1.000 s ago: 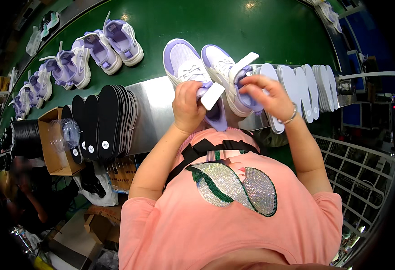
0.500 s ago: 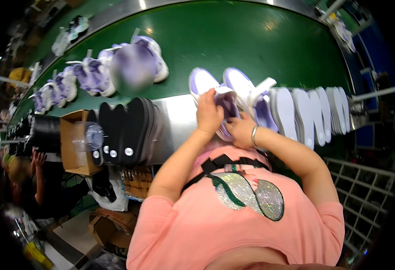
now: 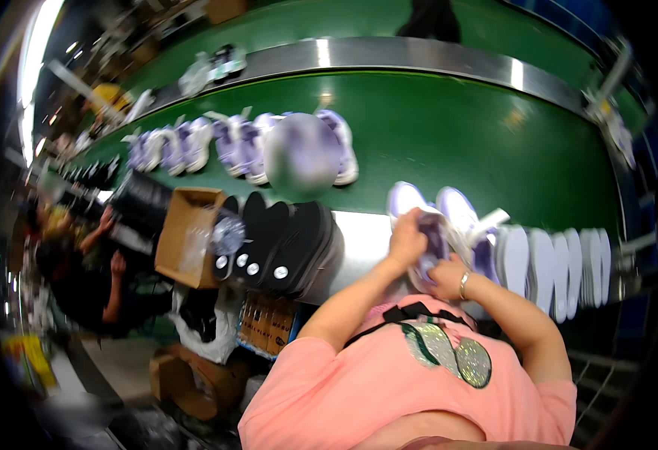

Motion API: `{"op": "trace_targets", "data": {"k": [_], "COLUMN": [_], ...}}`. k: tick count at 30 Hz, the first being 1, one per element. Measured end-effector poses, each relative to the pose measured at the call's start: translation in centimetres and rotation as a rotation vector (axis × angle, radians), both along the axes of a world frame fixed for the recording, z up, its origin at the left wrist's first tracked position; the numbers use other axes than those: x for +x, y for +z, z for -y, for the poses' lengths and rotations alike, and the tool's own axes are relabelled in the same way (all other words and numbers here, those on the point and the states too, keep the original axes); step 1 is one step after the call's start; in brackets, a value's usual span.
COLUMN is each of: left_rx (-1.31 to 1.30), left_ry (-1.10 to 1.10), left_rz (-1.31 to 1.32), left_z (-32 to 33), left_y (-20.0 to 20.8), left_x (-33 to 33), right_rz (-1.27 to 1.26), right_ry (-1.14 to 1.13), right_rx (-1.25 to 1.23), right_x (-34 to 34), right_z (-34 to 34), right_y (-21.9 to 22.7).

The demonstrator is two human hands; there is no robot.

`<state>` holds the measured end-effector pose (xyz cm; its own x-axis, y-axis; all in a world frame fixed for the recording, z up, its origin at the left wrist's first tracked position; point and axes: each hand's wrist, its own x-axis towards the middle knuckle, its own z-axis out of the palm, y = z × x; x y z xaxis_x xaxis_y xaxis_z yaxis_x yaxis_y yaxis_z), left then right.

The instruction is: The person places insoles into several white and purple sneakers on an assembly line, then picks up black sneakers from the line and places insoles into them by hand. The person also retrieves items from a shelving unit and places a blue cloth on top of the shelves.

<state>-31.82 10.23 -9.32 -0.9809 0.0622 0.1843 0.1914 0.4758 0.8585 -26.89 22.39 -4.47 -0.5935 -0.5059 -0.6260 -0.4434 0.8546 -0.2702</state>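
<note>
White and lilac, the left shoe stands at the near steel edge of the green bench, its toe toward the far edge. One second ago the right hand was at the right shoe; now it has come to the heel opening of the left one, so both hands are occupied with one shoe. The left hand keeps its grip folded on the left side of this shoe. Whether the right grip pinches something, one cannot tell. The right shoe stands just beside, untouched, its white strip sticking out.
</note>
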Motion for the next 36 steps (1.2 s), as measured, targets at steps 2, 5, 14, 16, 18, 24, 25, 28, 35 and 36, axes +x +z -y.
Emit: {"op": "trace_targets", "data": {"k": [2, 5, 14, 16, 18, 24, 25, 28, 35, 36], "left_rx": [0.052, 0.182, -0.051, 0.056, 0.005, -0.134, -0.150, -0.126, -0.065, -0.100], "left_ry": [-0.053, -0.155, -0.154, -0.155, -0.092, -0.473, -0.507, -0.624, -0.590, -0.562], "left_rz": [0.150, 0.231, 0.044, 0.062, -0.100, -0.533, -0.391, -0.134, -0.233, -0.220], "left_z": [1.4, 4.9, 5.1, 5.3, 4.4, -0.4, -2.1, -5.3, -6.8, -6.9], "left_y": [1.6, 1.0, 1.5, 1.2, 3.2, 7.3, 7.3, 4.0, 3.4, 1.8], "left_x": [-1.0, -2.7, -4.3, -4.5, -3.8, 0.7, 1.0, 0.2, -0.8, -1.3], "right_rz": [-0.084, -0.416, -0.498, -0.492, -0.391, -0.851, -0.867, -0.630, -0.665, -0.846], "right_ry": [-0.098, -0.224, -0.991, -0.971, -1.071, -1.265, -1.322, -1.472, -1.378, -1.384], "right_rx": [-0.356, -0.807, -0.635, -0.571, -0.646, -0.082, 0.075, 0.208, 0.183, 0.063], "right_x": [0.3, 1.1, 7.4, 8.4, 8.5, 8.5, 8.9, 9.3, 8.7, 9.0], "right_z": [-0.4, -2.1, -10.5, -10.2, -10.9, -18.3, -19.2, -19.9, -21.4, -21.1], "right_y": [0.5, 2.9, -1.0, -1.2, 0.0, -1.3, -1.3, -2.0, -0.4, 0.1]}}
